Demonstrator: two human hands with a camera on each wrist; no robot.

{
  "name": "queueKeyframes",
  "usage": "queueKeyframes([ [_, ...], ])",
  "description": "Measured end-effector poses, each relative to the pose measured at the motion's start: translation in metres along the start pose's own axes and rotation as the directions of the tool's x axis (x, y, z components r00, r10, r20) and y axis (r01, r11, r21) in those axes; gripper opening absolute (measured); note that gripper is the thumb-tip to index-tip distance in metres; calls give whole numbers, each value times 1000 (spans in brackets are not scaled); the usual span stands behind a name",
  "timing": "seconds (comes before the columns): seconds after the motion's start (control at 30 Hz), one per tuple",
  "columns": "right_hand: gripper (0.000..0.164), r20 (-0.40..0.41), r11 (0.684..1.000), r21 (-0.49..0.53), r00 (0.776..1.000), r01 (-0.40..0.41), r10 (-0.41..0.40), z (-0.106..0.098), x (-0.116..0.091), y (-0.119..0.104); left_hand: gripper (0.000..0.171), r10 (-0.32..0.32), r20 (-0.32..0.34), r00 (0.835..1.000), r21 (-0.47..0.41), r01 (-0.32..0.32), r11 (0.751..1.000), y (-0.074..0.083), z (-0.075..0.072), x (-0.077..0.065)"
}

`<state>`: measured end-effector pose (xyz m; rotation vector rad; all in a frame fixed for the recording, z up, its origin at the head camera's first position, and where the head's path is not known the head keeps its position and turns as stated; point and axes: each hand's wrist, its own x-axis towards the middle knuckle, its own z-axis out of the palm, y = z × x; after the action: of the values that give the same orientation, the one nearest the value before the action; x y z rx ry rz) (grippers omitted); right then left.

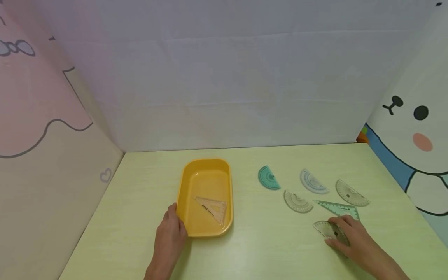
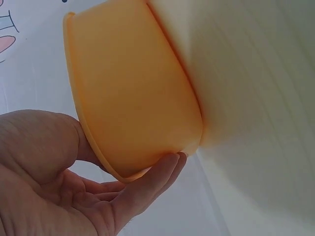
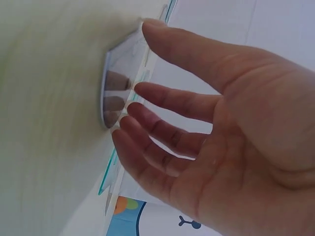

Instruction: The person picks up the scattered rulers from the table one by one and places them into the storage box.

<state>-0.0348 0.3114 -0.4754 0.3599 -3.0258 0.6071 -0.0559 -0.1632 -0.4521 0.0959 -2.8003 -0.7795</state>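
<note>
My left hand (image 1: pixel 170 233) grips the left rim of a yellow plastic tray (image 1: pixel 206 182). In the left wrist view its thumb lies over the rim and its fingers support the tray's outer side (image 2: pixel 133 88). A clear set square (image 1: pixel 209 210) lies inside the tray. At the right, my right hand (image 1: pixel 353 237) reaches over a clear protractor (image 1: pixel 325 229) on the table. The thumb and loosely bent fingers (image 3: pixel 162 98) span it, with fingertips at its surface (image 3: pixel 115 81); whether they pinch it is unclear. A green set square (image 1: pixel 337 206) lies just beyond that hand.
Several protractors lie right of the tray: a teal one (image 1: pixel 267 178), a bluish clear one (image 1: pixel 312 182), and greyish clear ones (image 1: pixel 296 202). A white back wall (image 1: pixel 231 77) and printed side panels (image 1: pixel 395 151) border the pale table (image 1: pixel 252 249).
</note>
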Motion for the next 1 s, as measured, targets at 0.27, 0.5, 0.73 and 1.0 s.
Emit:
queueKeyframes([
  [0.27, 60, 124, 986, 6, 979, -165, 163, -5, 2, -1, 36, -1, 1, 1000, -4, 1, 1000, 1, 0, 0],
  [0.5, 61, 163, 974, 19, 962, -227, 221, -8, 3, -3, 36, -16, 15, 1000, -1, 16, 1000, 3, -3, 1],
  [0.73, 61, 193, 968, 28, 952, -249, 239, -10, 6, -4, 36, -14, 25, 1000, -8, 14, 1000, 2, -4, 1],
  [1.0, 58, 163, 975, 17, 963, -220, 214, -8, 6, -1, 37, -10, 25, 1000, -10, 10, 1000, 1, -3, 1],
])
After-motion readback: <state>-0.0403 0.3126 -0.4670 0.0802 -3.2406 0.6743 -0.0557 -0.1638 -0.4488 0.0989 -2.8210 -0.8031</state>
